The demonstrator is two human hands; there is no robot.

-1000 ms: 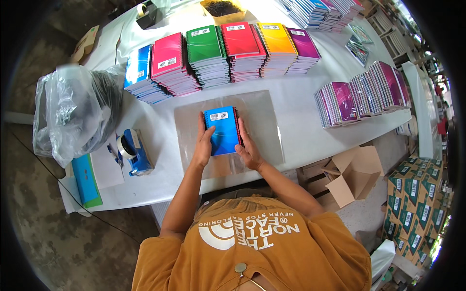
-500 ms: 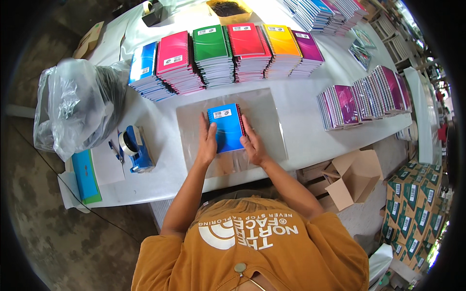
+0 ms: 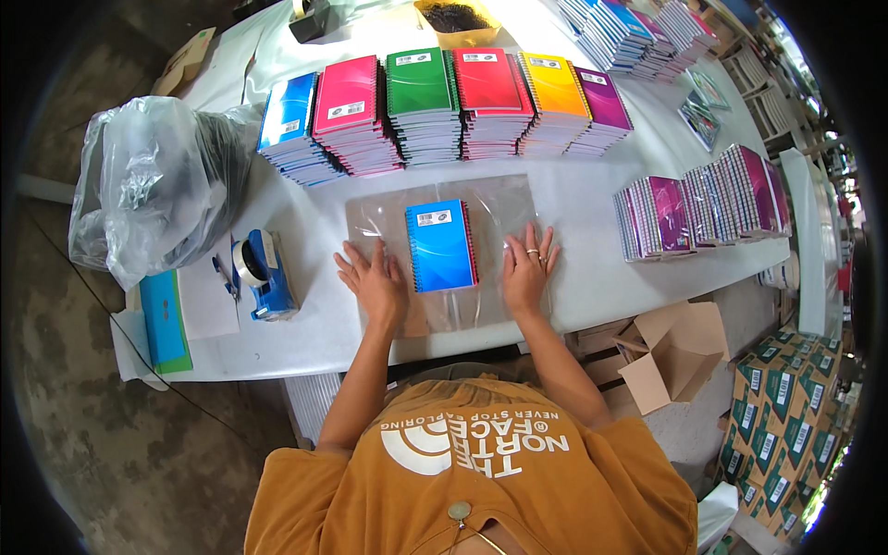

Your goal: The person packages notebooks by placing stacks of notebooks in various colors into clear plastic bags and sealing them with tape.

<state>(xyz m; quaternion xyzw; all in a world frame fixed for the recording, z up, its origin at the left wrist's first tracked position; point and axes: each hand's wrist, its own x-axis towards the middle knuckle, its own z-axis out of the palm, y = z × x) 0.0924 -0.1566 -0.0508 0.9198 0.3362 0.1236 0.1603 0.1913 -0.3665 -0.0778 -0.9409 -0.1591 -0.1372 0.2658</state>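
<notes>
A small stack of spiral notebooks with a blue cover (image 3: 438,250) lies in the middle of a clear plastic sheet (image 3: 370,208) on the white-covered table. My left hand (image 3: 376,279) rests on the sheet to the left of the notebooks, fingers spread and holding nothing. On the right, my right hand (image 3: 527,268), with a ring on one finger, lies on the sheet near its edge, also open. Both hands are apart from the notebooks. Beyond the sheet stands a row of notebook stacks, among them a green stack (image 3: 421,88) and a pink stack (image 3: 348,102).
To the left are a blue tape dispenser (image 3: 268,277), scissors (image 3: 225,277) and a heap of clear plastic bags (image 3: 153,185). Wrapped purple notebooks (image 3: 668,215) stand at the right. An open cardboard box (image 3: 680,356) sits below the table's right edge. A yellow container (image 3: 460,28) is at the back.
Both hands have let go of the blue-covered notebooks and moved apart to either side, onto the plastic sheet. The notebooks stay on the sheet. The view has shifted slightly.
</notes>
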